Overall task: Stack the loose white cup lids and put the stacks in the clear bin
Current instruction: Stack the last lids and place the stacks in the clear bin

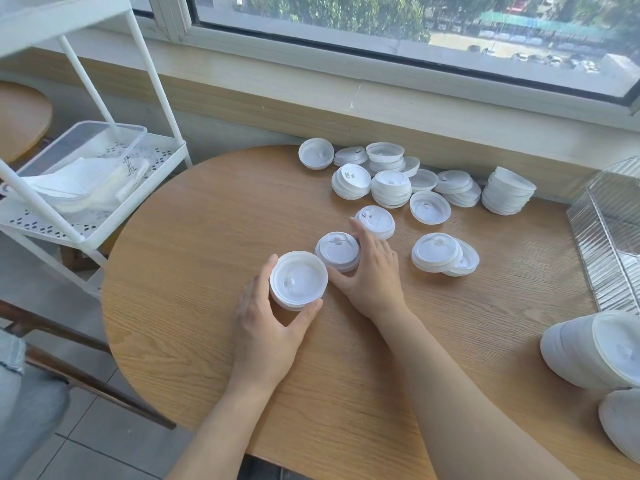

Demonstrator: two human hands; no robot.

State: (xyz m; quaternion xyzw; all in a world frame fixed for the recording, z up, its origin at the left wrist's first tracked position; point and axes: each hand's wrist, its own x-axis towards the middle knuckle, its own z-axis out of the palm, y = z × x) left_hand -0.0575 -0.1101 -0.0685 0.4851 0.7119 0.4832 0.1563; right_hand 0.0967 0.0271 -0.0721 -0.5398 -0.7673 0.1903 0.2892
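Note:
My left hand (265, 327) grips a short stack of upturned white lids (298, 280) on the wooden table (194, 271), thumb and fingers curled round its rim. My right hand (369, 271) holds a second small lid stack (337, 251) just to the right, fingers curved along its far side and thumb at its near edge. Many loose lids and low stacks (391, 187) lie at the back by the window sill, with one taller stack (507, 190) at the right. A clear bin (609, 233) with ribbed walls stands at the right edge.
A white metal trolley (93, 216) stands left of the table, carrying a clear plastic box (86, 140) with white bags. Long lid stacks (592, 348) lie on their sides at the near right. Two overlapping lid piles (445, 254) sit right of my right hand.

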